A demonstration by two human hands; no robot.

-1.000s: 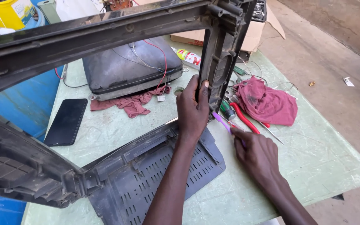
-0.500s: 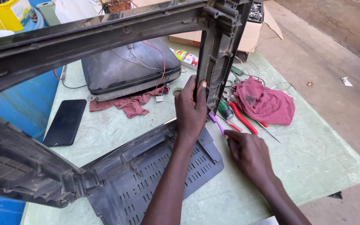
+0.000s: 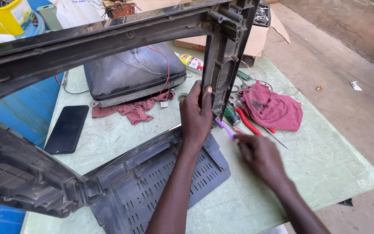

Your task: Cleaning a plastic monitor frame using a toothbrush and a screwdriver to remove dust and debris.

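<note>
Gripping the black frame (image 3: 221, 65) upright – left hand (image 3: 195, 115), right hand (image 3: 260, 154) pinching purple screwdriver (image 3: 225, 129)

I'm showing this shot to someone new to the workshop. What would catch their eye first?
The big black television frame fills the top and left, gripped on its right upright by the left hand. The right hand holds a purple screwdriver at that upright. Behind lies the picture tube, beside a red cloth.

No gloves on me, no sleeves either: my left hand (image 3: 196, 116) and right hand (image 3: 259, 154) are bare, forearms uncovered, no rings, watch or bands showing anywhere.
</note>
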